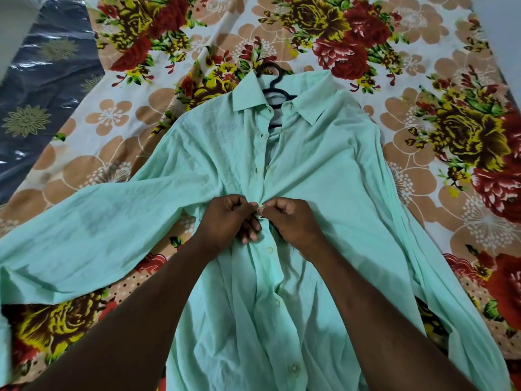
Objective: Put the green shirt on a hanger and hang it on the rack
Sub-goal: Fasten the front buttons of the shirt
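The mint green shirt lies spread face up on the bed, sleeves out to both sides. A black hanger sits inside its collar, with the hook sticking out past the neck. My left hand and my right hand meet at the button placket in the middle of the shirt. Each hand pinches one edge of the placket at a button, fingers curled. The hanger's shoulders are hidden under the fabric.
A floral bedsheet in red, yellow and tan covers the bed under the shirt. A dark grey patterned cloth in shiny plastic lies along the left side. The rack is out of view.
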